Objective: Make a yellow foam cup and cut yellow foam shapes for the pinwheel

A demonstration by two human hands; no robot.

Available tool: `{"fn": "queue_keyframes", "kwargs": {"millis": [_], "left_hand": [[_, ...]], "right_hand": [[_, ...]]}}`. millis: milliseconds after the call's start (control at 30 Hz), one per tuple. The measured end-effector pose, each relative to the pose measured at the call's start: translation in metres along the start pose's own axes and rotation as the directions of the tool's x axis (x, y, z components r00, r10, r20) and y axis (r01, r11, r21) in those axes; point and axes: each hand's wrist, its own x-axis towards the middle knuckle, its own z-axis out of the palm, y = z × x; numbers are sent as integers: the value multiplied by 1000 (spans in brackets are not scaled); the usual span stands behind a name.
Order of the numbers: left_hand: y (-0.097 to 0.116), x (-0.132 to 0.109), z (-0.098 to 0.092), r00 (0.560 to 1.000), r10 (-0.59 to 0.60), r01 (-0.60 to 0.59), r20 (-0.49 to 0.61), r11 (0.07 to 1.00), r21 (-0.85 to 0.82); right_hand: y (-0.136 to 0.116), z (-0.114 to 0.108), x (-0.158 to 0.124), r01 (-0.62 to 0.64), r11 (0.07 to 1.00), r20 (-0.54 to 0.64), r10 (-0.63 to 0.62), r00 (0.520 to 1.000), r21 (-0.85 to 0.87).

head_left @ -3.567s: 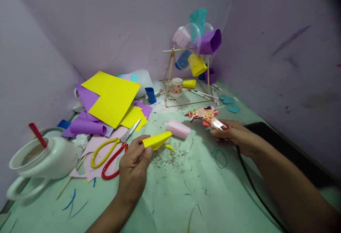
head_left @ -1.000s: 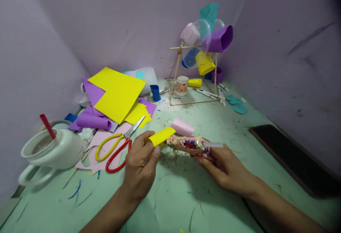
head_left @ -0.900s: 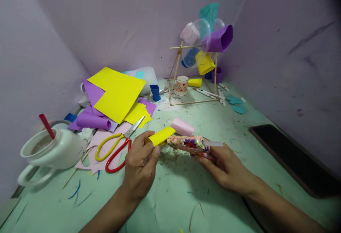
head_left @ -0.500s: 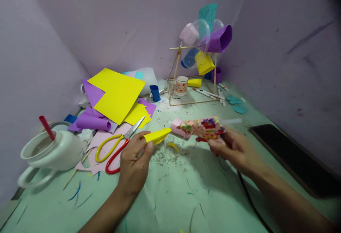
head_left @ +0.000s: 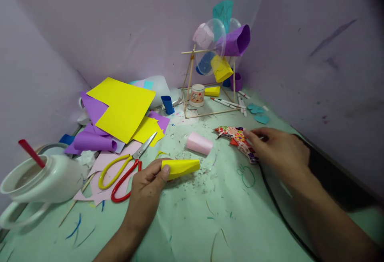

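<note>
- I'm seeing the left hand (head_left: pixel 148 182) pinching the yellow roll (head_left: pixel 181 168) above the table (head_left: pixel 186 230), its fingertips partly hiding behind it.
- The right hand (head_left: pixel 279 150) is covering the rear of the glue gun (head_left: pixel 237 135); I'm not managing to tell whether it is gripping.
- Its forearm (head_left: pixel 324 210) is blocking part of a black slab (head_left: pixel 330 165).
- The pink roll (head_left: pixel 199 144) is lying near the gun's tip, the scissors (head_left: pixel 137 160) beside the left hand.
</note>
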Motion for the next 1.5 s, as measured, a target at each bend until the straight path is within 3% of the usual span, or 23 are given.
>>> {"fn": "queue_keyframes", "kwargs": {"millis": [67,100,133,200,400,533,633,833,1133,1367,1500], "left_hand": [[-2,0,1,997,-75,78,36,994,-73],[-3,-1,2,993,-102,107,58,988,-108],[-4,-1,3,990,-117,127,77,982,-138],[-6,-2,6,987,-127,143,100,973,-180],[-6,-6,12,986,-115,137,124,974,-183],[0,-7,16,979,-105,130,176,982,-137],[2,-8,19,974,-99,129,204,982,-140],[5,-10,21,957,-54,83,286,992,-90],[5,-11,23,990,31,-30,140,1000,-7],[3,-13,22,992,5,-6,128,1000,8],[5,-15,24,989,64,-70,134,996,47]], "right_hand": [[-11,-5,-14,93,970,-32,-88,996,223],[-16,-5,-23,109,911,69,-148,987,399],[-22,-4,-31,82,838,213,-230,950,539],[-32,1,-47,-48,735,439,-349,828,676],[-43,17,-72,-395,578,642,-314,700,714],[-47,19,-77,-495,552,720,-327,612,671],[-49,22,-80,-499,554,725,-322,609,666],[-47,26,-80,-503,481,677,-315,665,718],[-45,29,-86,-505,392,630,-332,702,769],[-48,29,-86,-538,477,709,-327,625,695],[-45,32,-87,-524,443,679,-353,644,727]]}}
